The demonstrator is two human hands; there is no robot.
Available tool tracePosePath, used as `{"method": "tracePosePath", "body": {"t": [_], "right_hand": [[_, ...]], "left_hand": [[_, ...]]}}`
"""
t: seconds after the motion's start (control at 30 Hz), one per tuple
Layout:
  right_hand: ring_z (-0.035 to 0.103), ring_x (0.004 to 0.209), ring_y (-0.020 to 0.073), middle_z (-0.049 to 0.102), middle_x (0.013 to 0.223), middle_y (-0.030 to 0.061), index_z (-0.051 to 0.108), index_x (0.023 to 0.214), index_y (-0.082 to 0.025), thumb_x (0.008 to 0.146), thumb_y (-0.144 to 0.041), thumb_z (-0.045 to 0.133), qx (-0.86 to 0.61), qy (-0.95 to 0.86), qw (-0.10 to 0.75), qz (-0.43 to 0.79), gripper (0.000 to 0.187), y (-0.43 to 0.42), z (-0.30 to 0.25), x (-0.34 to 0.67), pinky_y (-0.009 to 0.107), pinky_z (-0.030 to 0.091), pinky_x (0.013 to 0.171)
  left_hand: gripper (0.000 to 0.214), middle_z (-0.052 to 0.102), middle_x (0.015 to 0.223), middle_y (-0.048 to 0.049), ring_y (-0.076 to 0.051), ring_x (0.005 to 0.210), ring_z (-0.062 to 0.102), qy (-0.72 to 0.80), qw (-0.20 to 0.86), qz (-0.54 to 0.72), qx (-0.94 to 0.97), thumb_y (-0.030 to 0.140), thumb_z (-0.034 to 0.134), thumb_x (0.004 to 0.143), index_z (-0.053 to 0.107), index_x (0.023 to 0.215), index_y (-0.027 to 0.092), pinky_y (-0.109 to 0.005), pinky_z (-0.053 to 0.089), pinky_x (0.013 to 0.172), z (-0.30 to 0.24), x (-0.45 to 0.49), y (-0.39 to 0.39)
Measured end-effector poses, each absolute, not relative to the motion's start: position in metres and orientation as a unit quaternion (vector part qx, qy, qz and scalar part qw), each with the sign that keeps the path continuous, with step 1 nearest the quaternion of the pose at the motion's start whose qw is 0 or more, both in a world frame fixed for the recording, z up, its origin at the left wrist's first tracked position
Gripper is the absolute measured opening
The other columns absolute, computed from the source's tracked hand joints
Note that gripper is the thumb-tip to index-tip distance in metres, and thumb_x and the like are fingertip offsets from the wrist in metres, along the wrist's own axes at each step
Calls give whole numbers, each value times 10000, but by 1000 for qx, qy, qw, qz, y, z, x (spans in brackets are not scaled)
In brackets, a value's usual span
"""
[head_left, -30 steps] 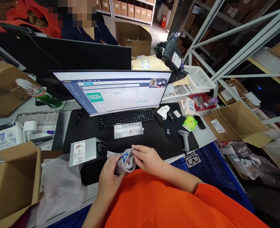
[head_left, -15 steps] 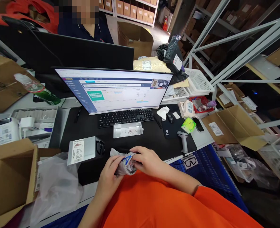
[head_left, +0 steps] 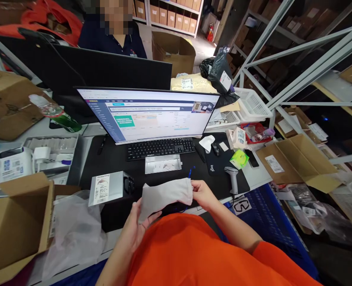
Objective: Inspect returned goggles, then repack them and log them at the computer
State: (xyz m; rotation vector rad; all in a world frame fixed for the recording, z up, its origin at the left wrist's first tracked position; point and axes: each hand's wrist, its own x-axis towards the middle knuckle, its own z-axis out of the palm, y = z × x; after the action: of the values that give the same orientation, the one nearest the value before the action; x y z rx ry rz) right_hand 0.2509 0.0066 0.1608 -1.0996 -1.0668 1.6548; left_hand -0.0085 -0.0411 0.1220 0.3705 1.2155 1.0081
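Observation:
A grey cloth pouch [head_left: 165,195] with a blue drawstring is stretched out flat between my two hands, just above the black desk mat [head_left: 119,159]. My left hand [head_left: 137,226] holds its lower left end from below, fingers curled on the cloth. My right hand [head_left: 202,194] pinches its right, open end. Left of the pouch lies a grey product box [head_left: 107,188] with a white label and a black item at its open end.
Ahead are a monitor [head_left: 148,115], a keyboard [head_left: 160,147], a mouse [head_left: 214,148] and a barcode scanner [head_left: 232,176]. Open cardboard boxes stand at left [head_left: 14,222] and right [head_left: 298,157]. A clear plastic bag [head_left: 71,234] lies at left. Another person [head_left: 113,35] sits behind the monitors.
The pouch was crumpled between my hands; now it is pulled out flat and long. My right hand moved right and my left hand dropped lower.

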Motion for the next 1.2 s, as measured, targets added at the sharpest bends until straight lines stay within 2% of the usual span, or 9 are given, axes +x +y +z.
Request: {"method": "tracePosePath", "body": {"t": [0.13,0.3,0.4,0.53,0.77,0.97,1.07,1.13,1.2], "right_hand": [[705,859,201,753,909,44,828,778,-205,686,-233,799,-462,-488,416,613,100,-1,154,252,297,551,792],[714,958,236,771,1060,79,842,840,-222,638,-330,884,-476,-402,444,643,233,1,150,264,341,571,868],[711,1024,263,769,1119,94,840,845,-213,607,-362,922,-470,-359,463,660,292,5,149,277,378,571,926],[734,974,241,772,1118,99,830,869,-181,596,-325,943,-458,-301,472,691,328,7,145,299,336,603,861],[771,812,193,800,884,78,785,847,-137,600,-293,957,-427,-165,535,710,339,11,145,359,291,630,790],[770,827,173,802,890,48,753,831,-167,609,-326,957,-442,-92,628,634,341,21,133,394,260,634,774],[768,862,174,796,881,24,723,825,-193,666,-336,929,-445,-54,666,597,297,26,117,398,286,635,821],[765,876,178,793,898,30,711,846,-192,691,-338,914,-447,-49,671,590,294,27,109,395,296,633,835],[764,880,186,791,911,44,705,857,-183,667,-331,927,-442,-45,670,595,328,28,103,390,302,632,840]], "left_hand": [[535,760,1085,-91,-277,938,747,577,664,457,130,411,874,670,691,1131,211,-394,661,758,131,2,-37],[430,762,844,-58,-245,826,743,628,617,453,144,369,929,538,724,857,168,-335,646,685,130,7,-26],[481,751,802,-37,-227,778,730,634,589,471,174,411,933,510,725,863,160,-317,630,662,128,12,-17],[486,749,809,-9,-179,743,694,647,541,489,220,502,861,621,731,951,170,-271,603,659,127,20,-1],[505,731,927,-52,-198,751,676,687,445,460,343,599,673,708,666,980,174,-338,592,674,119,21,36],[278,662,738,-41,-262,743,626,715,411,348,446,432,658,705,680,869,209,-404,510,782,108,31,68],[196,648,788,-57,-278,817,586,707,395,321,491,310,642,644,657,819,226,-396,454,836,99,40,80],[186,646,817,-52,-265,834,568,688,407,313,512,277,637,607,642,788,238,-367,439,824,92,47,87],[154,594,704,-21,-233,742,531,669,434,304,521,295,659,578,608,713,241,-343,439,760,87,54,92]]}}
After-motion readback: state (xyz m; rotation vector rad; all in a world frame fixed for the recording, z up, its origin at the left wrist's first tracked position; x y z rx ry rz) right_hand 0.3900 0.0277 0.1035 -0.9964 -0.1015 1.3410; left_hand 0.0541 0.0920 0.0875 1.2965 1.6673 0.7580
